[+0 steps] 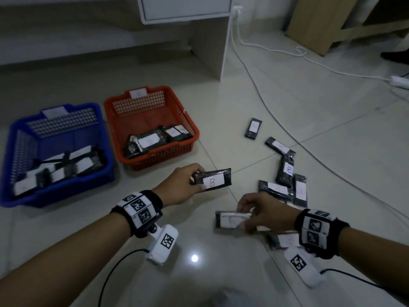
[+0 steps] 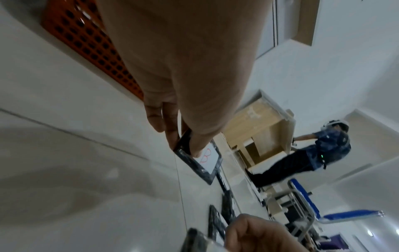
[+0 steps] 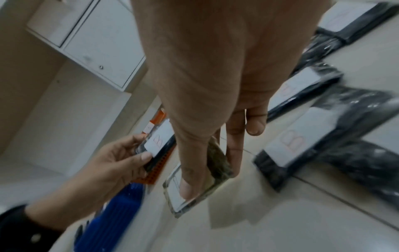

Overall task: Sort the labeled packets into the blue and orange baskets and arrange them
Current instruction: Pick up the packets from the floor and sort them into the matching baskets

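The left hand (image 1: 180, 186) pinches a black plastic-wrapped packet with a white "B" label (image 1: 212, 179) above the tiled floor (image 1: 332, 129), just before the orange mesh basket (image 1: 177, 151). The right hand (image 1: 263, 212) pinches another black labelled packet (image 1: 228, 220) over loose ones. The orange basket and the blue mesh basket (image 1: 13, 134) both hold packets; bare tile lies between hands and baskets.

Downward head view; close wrist views along both hands.
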